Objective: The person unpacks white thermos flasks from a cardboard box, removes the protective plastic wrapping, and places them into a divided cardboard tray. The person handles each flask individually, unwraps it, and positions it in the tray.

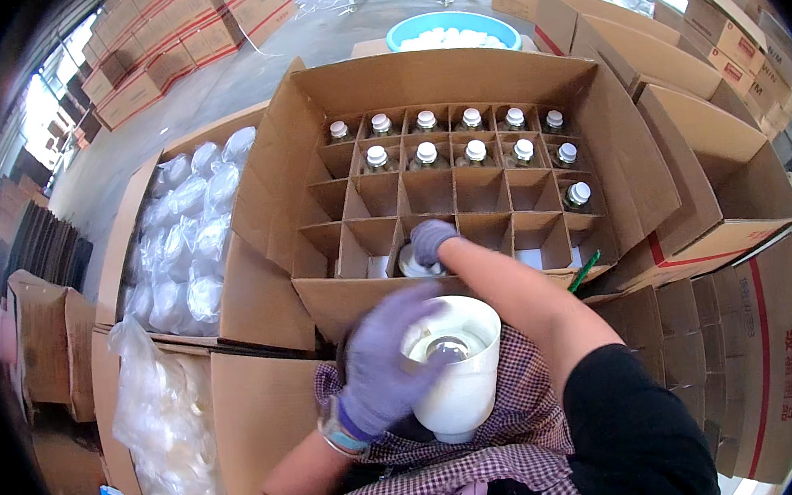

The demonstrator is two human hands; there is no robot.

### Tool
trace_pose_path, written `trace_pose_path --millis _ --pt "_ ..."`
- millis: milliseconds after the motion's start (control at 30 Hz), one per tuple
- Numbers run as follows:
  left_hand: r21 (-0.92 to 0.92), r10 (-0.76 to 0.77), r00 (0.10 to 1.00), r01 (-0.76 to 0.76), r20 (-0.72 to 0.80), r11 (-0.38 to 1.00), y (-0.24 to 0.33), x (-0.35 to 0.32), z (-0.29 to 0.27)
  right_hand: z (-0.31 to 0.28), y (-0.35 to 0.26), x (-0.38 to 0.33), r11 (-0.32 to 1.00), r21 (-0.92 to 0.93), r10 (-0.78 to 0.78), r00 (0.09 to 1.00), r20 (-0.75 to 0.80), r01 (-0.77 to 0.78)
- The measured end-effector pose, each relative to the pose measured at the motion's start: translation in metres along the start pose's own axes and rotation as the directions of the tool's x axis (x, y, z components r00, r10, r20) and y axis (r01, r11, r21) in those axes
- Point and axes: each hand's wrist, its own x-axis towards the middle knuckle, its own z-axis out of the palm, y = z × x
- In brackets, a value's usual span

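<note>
A checked apron (pixel 529 404) covers the person's lap, and in front of it stands a white pot (pixel 459 401), upright, with a clear, rounded glass piece (pixel 448 349) showing inside its mouth. The left hand (pixel 387 365), gloved in purple and blurred, is at the pot's left side; its grip is spread, thumb and fingers apart, over the rim. Beyond the pot, the gloved right hand (pixel 435 241) reaches into a divided carton (pixel 447 74), touching a glass item (pixel 413 264) in the third front-row cell from the left; I cannot tell whether that grip is clamped on it. A green object (pixel 585 272) sticks up at the carton's front right corner. To the left, a box holds bagged items (pixel 181 232). Twelve white-capped bottles (pixel 427 157) stand mostly in the carton's two back rows, one nearer on the right. Past the carton sits a blue basin (pixel 511 35) of white pieces, with stacked boxes (pixel 157 43) farther off, left.
</note>
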Motion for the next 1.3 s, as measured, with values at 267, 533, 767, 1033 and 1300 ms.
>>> trace_pose_path --millis 267,533,767,1033,1300 --pt "-0.914 -0.360 0.926 0.236 0.109 0.329 -0.013 0.017 -0.019 -0.115 -0.016 -0.203 0.549 0.187 -0.333 0.419 -0.845 0.814" --pt "0.341 0.362 0.909 -0.279 -0.209 0.898 0.022 0.017 0.009 -0.130 -0.047 -0.300 0.245 0.637 0.153 0.619 -0.770 0.731" --pt "-0.887 -0.251 0.925 0.354 0.285 0.297 0.074 0.011 -0.031 -0.125 -0.055 -0.318 0.728 0.007 -0.221 0.244 -0.944 0.686" --pt "0.234 0.231 0.935 -0.169 -0.270 0.957 0.071 0.006 -0.036 -0.116 -0.068 -0.309 0.453 0.605 0.102 0.636 -0.765 0.655" --pt "-0.367 0.052 0.969 -0.140 -0.240 0.920 0.068 0.002 -0.014 -0.111 -0.089 -0.298 0.650 0.165 -0.136 0.327 -0.935 0.741"
